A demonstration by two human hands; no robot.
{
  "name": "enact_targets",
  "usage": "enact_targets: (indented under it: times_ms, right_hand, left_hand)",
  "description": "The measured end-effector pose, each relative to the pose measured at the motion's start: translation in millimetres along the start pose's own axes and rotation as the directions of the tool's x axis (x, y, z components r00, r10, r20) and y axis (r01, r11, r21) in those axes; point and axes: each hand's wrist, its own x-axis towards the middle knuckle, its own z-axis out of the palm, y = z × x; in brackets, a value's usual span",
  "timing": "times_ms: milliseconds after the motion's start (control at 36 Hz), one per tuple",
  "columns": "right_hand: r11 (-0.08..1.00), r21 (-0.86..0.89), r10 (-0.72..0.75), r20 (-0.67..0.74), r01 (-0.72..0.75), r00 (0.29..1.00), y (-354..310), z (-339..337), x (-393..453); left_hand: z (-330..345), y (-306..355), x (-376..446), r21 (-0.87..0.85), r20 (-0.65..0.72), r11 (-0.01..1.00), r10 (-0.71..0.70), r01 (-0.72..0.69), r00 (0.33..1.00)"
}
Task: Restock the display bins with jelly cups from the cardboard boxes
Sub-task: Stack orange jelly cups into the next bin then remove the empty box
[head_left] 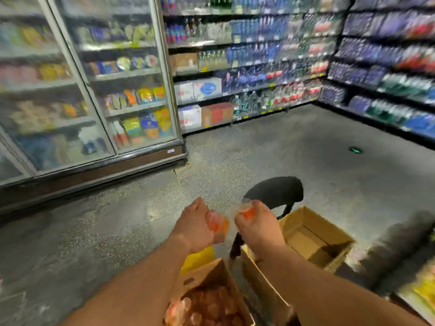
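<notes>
Clearly mid-task: left hand (196, 225) and right hand (256, 225) each grip orange translucent jelly cups (217, 223) above the brown cardboard box (209, 302), still well stocked; no display bins visible.

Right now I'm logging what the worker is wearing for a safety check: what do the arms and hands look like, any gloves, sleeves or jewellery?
Both forearms are bare up to the frame's edge: no sleeves show. The left hand and right hand wear no gloves. No watch or bracelet shows; motion blur hides any rings.
</notes>
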Motion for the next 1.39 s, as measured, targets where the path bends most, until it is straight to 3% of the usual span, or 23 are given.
enact_targets:
  times_ms: [111,278,333,389,472,556,889,1000,1194,1389]
  right_hand:
    - [1.0,0.008,0.009,-0.181,-0.007,0.983,-25,-91,-55]
    - [0.997,0.051,0.078,-0.437,-0.062,0.896,-20,-196,-125]
    - [0.99,0.101,0.139,-0.558,-0.099,0.818,-6,-247,-167]
    - [0.99,0.07,0.138,-0.596,-0.12,0.791,-4,-267,-179]
    - [0.98,0.072,0.185,-0.675,-0.185,0.714,17,-332,-236]
    - [0.971,0.069,0.201,-0.748,-0.227,0.632,43,-388,-291]
    - [0.927,0.107,0.258,-0.879,-0.36,0.402,167,-577,-501]
    - [0.886,0.083,0.234,-0.93,-0.455,0.285,208,-631,-562]
    - [0.85,0.166,0.32,-0.917,-0.499,0.239,278,-712,-627]
    - [0.808,0.241,0.374,-0.915,-0.537,0.152,348,-778,-671]
  left_hand:
    - [-44,80,-26,0.017,-0.004,0.981,0.196,-0.196,0.981]
    - [-71,193,-68,-0.184,-0.085,0.911,0.359,-0.368,0.93]
    - [-68,256,-94,-0.19,-0.123,0.833,0.505,-0.52,0.854]
    - [-68,286,-111,-0.254,-0.097,0.817,0.511,-0.518,0.854]
    - [-53,363,-154,-0.293,-0.117,0.692,0.659,-0.66,0.743]
    - [-40,433,-205,-0.308,-0.078,0.629,0.731,-0.714,0.678]
    - [49,660,-392,-0.368,-0.109,0.394,0.881,-0.842,0.46]
    - [72,730,-455,-0.381,-0.098,0.329,0.915,-0.864,0.391]
    - [128,850,-517,-0.373,-0.101,0.25,0.946,-0.894,0.307]
    - [180,951,-554,-0.411,-0.08,0.126,0.982,-0.903,0.174]
